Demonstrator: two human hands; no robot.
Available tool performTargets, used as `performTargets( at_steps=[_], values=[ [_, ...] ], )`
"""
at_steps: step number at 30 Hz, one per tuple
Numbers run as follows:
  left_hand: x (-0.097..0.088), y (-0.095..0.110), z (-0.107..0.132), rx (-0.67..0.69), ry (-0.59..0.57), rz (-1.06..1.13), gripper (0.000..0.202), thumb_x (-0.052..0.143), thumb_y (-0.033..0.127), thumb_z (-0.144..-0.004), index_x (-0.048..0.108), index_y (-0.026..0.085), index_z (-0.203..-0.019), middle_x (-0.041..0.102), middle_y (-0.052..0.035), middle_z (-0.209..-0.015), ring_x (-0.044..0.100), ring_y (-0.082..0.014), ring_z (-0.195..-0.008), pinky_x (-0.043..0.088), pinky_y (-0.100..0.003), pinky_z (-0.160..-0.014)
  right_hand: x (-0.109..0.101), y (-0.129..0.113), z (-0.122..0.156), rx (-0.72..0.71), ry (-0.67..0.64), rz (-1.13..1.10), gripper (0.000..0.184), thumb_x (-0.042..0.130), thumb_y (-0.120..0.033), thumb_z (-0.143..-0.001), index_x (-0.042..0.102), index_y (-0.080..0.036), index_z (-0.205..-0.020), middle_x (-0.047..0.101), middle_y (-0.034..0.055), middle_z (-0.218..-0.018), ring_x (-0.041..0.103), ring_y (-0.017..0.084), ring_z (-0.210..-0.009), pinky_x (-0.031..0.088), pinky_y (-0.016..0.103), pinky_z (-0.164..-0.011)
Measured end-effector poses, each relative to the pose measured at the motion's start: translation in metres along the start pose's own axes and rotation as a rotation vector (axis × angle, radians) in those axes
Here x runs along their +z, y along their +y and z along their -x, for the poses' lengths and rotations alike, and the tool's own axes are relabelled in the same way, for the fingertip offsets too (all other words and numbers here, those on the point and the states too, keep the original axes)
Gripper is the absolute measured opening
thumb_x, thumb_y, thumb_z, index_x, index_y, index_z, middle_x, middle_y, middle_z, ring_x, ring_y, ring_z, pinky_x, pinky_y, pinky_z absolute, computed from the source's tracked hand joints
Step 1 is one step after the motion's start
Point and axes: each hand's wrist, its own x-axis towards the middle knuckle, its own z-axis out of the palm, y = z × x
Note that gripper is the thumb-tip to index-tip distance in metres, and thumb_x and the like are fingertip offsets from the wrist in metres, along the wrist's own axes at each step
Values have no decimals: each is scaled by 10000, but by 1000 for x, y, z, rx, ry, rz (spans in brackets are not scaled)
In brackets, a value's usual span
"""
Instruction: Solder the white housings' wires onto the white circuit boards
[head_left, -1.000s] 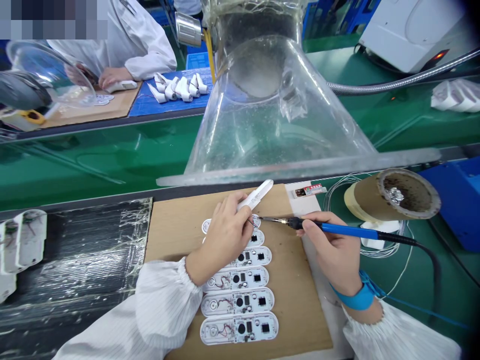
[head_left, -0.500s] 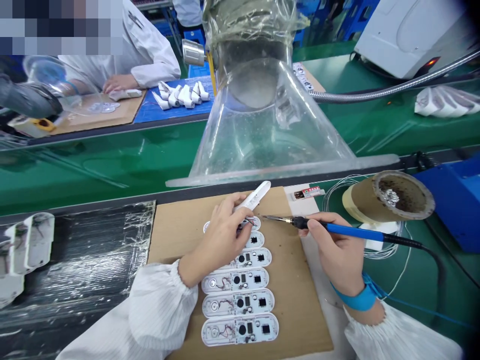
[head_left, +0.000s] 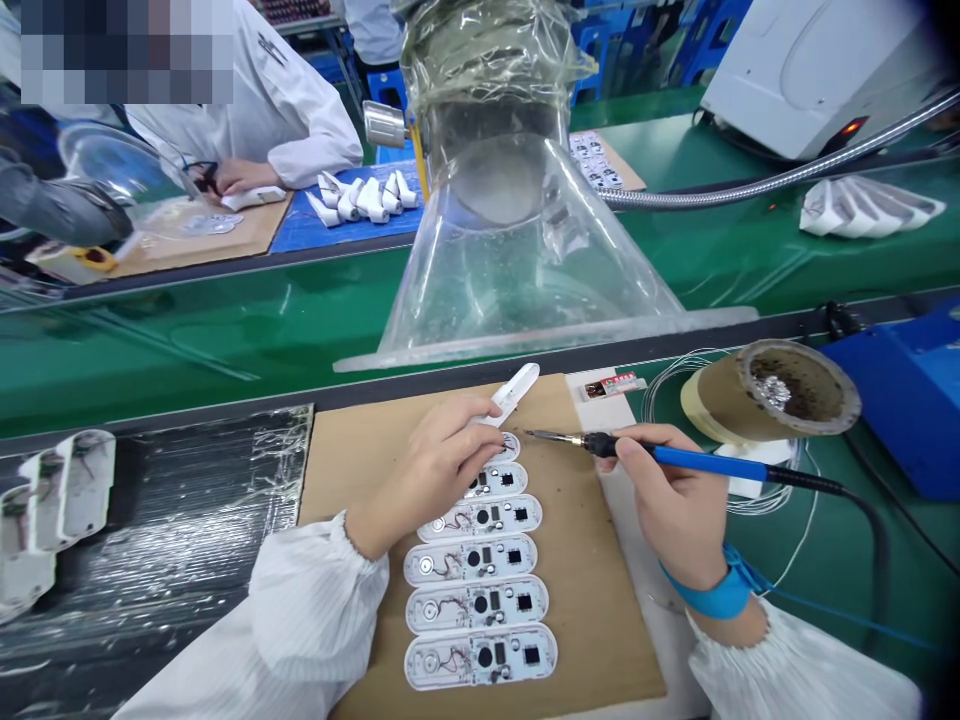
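casings (head_left: 478,606) partly under half-curled left hand (head_left: 424,465), hold unclear; right hand (head_left: 679,500) round soldering iron (head_left: 705,462)

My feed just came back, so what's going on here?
The right hand holds a soldering iron, its tip right of the far end of a row of boards on the cardboard. The left hand is over that end, at a slanted white case; any grip is hidden. Opposite, a co-worker's hand is at a white piece.
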Motion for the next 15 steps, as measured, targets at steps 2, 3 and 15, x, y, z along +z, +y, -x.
performTargets(
  at_steps=[2, 3, 15],
  values=[
    [0, 2, 0, -32, -28, 7, 123, 623, 110, -1072, 642, 220, -1124, 680, -112, -1316, 693, -252, -1212, 608, -464, -1003, -1, 1, 0, 8, 2, -12, 76, 781, -296, -929, 778, -224, -902, 762, 19, -767, 751, 184, -629, 615, 289, -589],
    [1, 4, 0, -53, -46, 11, 115, 615, 112, -1074, 637, 217, -1115, 672, -117, -1330, 684, -258, -1228, 603, -474, -1009, -1, 2, 0, 11, 1, -16, 71, 781, -292, -931, 779, -226, -905, 760, 16, -767, 750, 183, -631, 617, 291, -594],
    [12, 14, 2, -237, -100, -24, 102, 548, 112, -1084, 590, 204, -1077, 554, -149, -1432, 613, -293, -1333, 596, -540, -1082, -1, 1, -1, 11, -17, 26, 56, 771, -279, -929, 781, -238, -892, 766, 12, -771, 750, 175, -648, 609, 274, -600]
  ],
)
